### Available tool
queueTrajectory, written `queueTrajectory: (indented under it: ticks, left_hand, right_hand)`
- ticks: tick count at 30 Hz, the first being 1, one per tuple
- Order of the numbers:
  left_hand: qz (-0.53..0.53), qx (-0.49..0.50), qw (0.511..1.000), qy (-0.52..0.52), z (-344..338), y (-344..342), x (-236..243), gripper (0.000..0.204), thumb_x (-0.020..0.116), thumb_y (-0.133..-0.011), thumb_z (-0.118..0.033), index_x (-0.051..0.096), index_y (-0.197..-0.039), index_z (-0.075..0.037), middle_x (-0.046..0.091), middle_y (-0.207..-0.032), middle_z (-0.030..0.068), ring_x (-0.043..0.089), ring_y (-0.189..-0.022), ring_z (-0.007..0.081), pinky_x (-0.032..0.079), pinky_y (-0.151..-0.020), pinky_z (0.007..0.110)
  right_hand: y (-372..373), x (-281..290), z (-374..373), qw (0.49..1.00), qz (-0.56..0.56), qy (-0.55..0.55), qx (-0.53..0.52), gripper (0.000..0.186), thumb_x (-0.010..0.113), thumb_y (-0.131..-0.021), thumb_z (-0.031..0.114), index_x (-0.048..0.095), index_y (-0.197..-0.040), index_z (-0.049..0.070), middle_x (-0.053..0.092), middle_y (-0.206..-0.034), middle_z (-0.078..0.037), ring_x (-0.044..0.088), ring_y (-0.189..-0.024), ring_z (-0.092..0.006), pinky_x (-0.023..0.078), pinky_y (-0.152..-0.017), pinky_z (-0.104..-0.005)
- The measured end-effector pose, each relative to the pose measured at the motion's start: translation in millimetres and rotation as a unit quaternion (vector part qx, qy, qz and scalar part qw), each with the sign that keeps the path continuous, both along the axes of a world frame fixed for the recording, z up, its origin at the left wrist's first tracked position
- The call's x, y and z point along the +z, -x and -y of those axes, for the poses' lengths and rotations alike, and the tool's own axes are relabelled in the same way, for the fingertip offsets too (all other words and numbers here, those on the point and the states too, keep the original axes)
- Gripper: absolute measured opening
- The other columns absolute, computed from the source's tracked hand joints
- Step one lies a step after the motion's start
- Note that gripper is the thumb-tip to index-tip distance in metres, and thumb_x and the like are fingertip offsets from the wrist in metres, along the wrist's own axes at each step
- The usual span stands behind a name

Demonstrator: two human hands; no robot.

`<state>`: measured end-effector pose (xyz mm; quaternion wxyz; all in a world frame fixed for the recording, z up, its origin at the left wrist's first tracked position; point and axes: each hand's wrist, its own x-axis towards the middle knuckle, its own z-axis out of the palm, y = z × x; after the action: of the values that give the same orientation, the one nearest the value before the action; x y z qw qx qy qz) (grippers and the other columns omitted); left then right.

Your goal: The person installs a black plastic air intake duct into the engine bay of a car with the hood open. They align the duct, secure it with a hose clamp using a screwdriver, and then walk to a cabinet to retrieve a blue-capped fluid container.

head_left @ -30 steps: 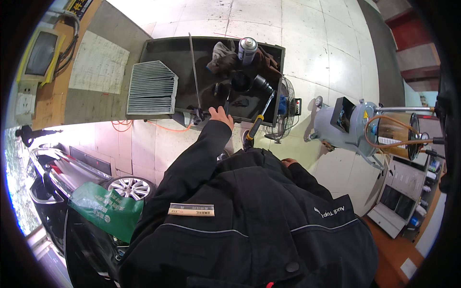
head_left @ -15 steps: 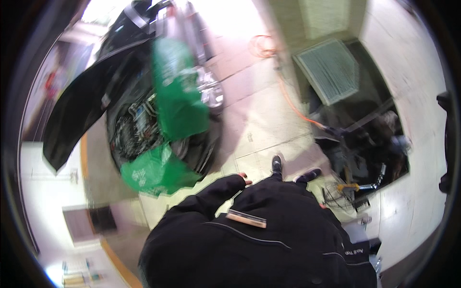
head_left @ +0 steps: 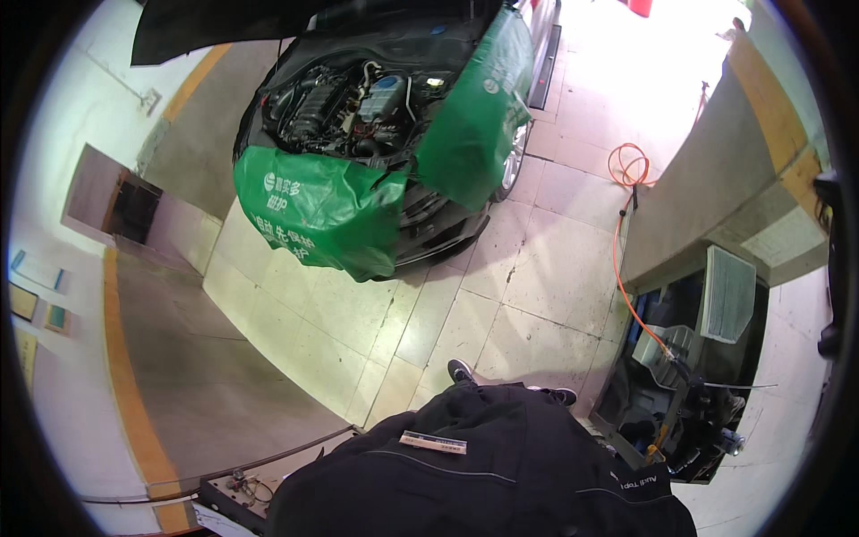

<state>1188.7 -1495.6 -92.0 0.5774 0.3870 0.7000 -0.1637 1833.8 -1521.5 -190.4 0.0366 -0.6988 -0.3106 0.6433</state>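
Neither of my hands shows now; the dark jacket (head_left: 501,488) over my body fills the lower middle, and both shoes (head_left: 460,370) stand on the floor. Ahead of me is a black car with its hood (head_left: 210,31) raised and its engine (head_left: 340,107) uncovered. One green protective cover (head_left: 313,210) drapes over the front end, and another green cover (head_left: 479,107) hangs over the fender on the right. What my hands hold or touch is hidden.
To the right, a dark workbench or cart (head_left: 617,403) carries a pleated air filter (head_left: 729,295) and tools. An orange hose (head_left: 620,277) runs from it along the floor to a coil. A metal tray (head_left: 242,492) with small parts lies lower left, beside a low wall (head_left: 206,376).
My view has swung, so the car sits higher and farther right and the workbench lower. My left hand, seen earlier in front of my body, has gone out of view.
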Motion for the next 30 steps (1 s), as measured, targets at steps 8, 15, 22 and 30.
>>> queueTrajectory:
  ticks: [8,15,22,30]
  left_hand:
    - [-0.072,0.040,0.986,-0.143,-75.6,99.6,-50.5,0.039,0.080,-0.082,-0.042,0.076,-0.105,-0.010,0.076,-0.101,0.0147,0.072,-0.098,0.0286,0.055,-0.091,0.044]
    - [-0.092,0.294,0.912,-0.271,-164.5,189.3,-3.5,0.037,0.075,-0.085,-0.035,0.074,-0.110,-0.007,0.077,-0.095,0.0145,0.073,-0.092,0.0253,0.058,-0.085,0.037]
    - [-0.149,-0.231,0.956,-0.106,-77.7,195.6,-57.9,0.030,0.065,-0.088,-0.027,0.070,-0.113,-0.011,0.070,-0.115,0.0152,0.067,-0.105,0.0313,0.055,-0.086,0.046]
    - [-0.022,0.248,0.969,-0.011,-45.0,95.7,-63.5,0.028,0.067,-0.090,-0.022,0.067,-0.116,-0.010,0.068,-0.114,0.0127,0.065,-0.103,0.0267,0.053,-0.084,0.043]
  right_hand:
    - [71.4,-17.4,-70.0,0.988,-0.030,-0.077,0.132,0.039,0.071,-0.095,0.021,0.068,-0.128,0.001,0.074,-0.117,-0.010,0.067,-0.113,-0.0220,0.051,-0.099,-0.0376]
    - [142.5,-6.9,-201.1,0.984,-0.065,-0.084,0.146,0.044,0.073,-0.096,0.024,0.066,-0.136,0.009,0.072,-0.124,-0.009,0.065,-0.117,-0.0197,0.051,-0.102,-0.0364]
    - [219.3,62.6,-336.9,0.927,0.035,-0.067,0.368,0.049,0.073,-0.094,0.028,0.063,-0.141,0.016,0.069,-0.132,-0.010,0.062,-0.125,-0.0220,0.048,-0.106,-0.0364]
    - [217.0,64.4,-473.0,0.853,0.110,-0.019,0.510,0.056,0.075,-0.092,0.035,0.060,-0.145,0.027,0.064,-0.142,-0.011,0.058,-0.134,-0.0253,0.044,-0.113,-0.0359]
